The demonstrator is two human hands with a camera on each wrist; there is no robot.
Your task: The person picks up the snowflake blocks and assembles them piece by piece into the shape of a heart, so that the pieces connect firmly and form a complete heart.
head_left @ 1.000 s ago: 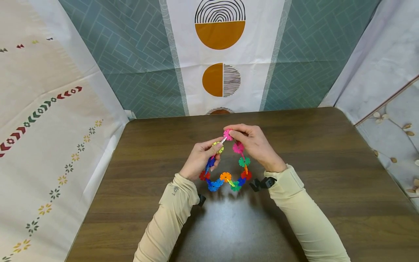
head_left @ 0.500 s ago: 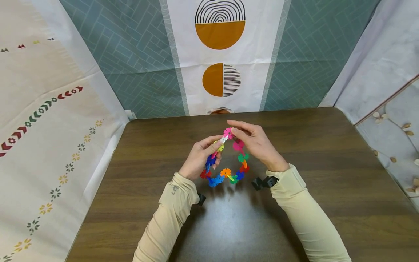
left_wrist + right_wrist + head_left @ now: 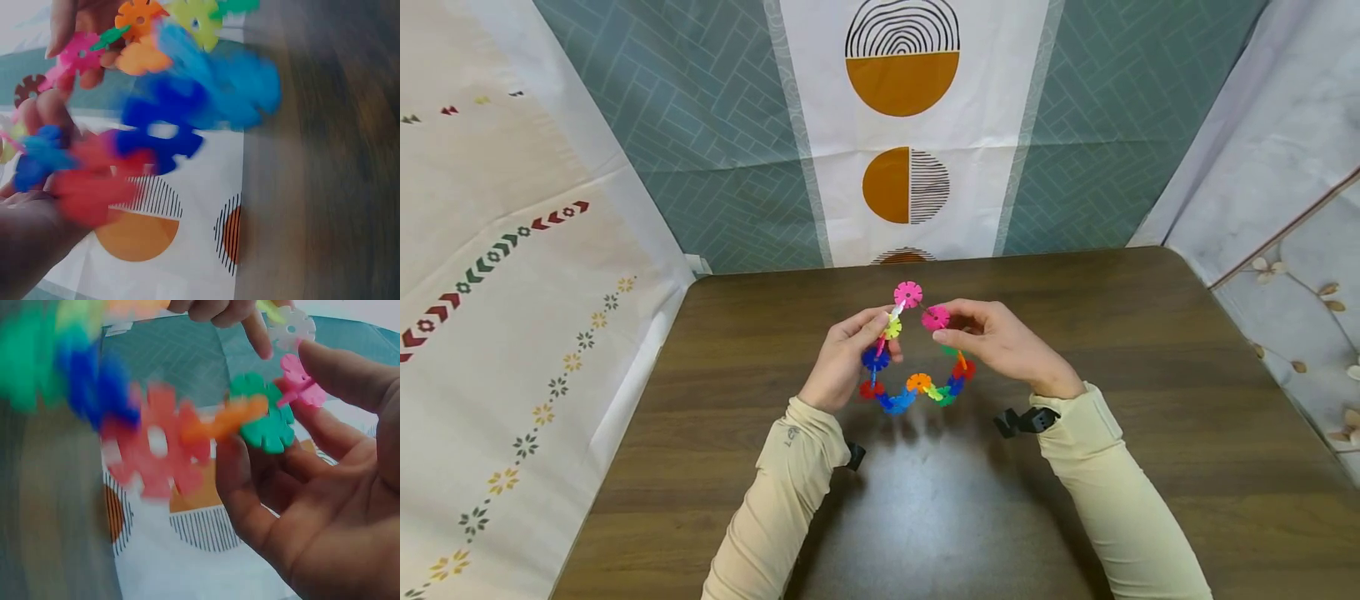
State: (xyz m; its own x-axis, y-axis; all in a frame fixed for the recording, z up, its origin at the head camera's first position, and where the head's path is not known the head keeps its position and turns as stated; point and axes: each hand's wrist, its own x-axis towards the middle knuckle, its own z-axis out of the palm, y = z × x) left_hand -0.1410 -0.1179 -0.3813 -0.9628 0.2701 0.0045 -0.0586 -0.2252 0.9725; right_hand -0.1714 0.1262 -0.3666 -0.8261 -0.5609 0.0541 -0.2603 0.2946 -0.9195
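Both hands hold up a ring of interlocking plastic snowflake discs above the table. My left hand point(image 3: 841, 360) pinches it near the yellow disc point(image 3: 892, 328) and the white disc point(image 3: 897, 311). A pink disc point(image 3: 908, 293) stands at the top of the ring. My right hand point(image 3: 1011, 346) pinches the other pink disc point(image 3: 936, 317) between thumb and fingers. A brown disc point(image 3: 29, 89) shows between the pinks in the left wrist view. Below hang red, blue and green discs and an orange disc point(image 3: 918, 382). The red disc point(image 3: 156, 444) is blurred in the right wrist view.
Under the hands lies a dark wooden table point(image 3: 737, 500) with a bright reflection near the front. A patterned cloth point(image 3: 715, 167) hangs behind its back edge. More cloths hang at left and right. Black cameras point(image 3: 1026, 421) are strapped to the wrists.
My right hand has let go of the top pink disc, moved down and right, and now pinches the lower pink one. My left hand has shifted slightly left with the ring.
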